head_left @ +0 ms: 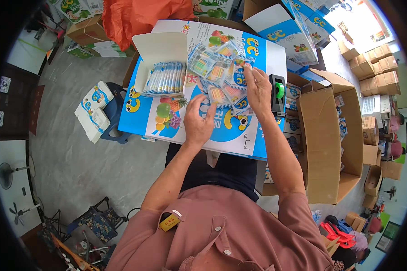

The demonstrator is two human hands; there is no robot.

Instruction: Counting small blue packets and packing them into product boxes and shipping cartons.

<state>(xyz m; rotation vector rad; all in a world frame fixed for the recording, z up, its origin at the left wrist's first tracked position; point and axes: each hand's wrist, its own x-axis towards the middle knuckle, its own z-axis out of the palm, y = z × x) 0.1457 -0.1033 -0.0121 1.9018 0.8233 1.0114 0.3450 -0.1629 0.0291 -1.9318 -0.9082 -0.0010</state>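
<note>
A loose pile of small clear packets (218, 72) with blue edges and pastel-coloured contents lies on a printed cardboard surface (199, 135). At the pile's near left edge, my left hand (199, 123) is open, thumb and fingers apart, its fingertips beside the lower packets. My right hand (259, 92) reaches over the right side of the pile, its fingers closed at the edge of a blue-printed packet (240, 74); part of that grip is hidden. Left of the pile stands a white carton (160, 43), lid raised, with a row of upright packets (165, 77) inside.
A black tape dispenser (277, 95) with green tape sits at the surface's right edge. Large brown cartons (323, 144) stand on the right. Flattened printed boxes (95, 110) rest on a blue stool (115, 122) at left. An orange bag (142, 18) lies behind.
</note>
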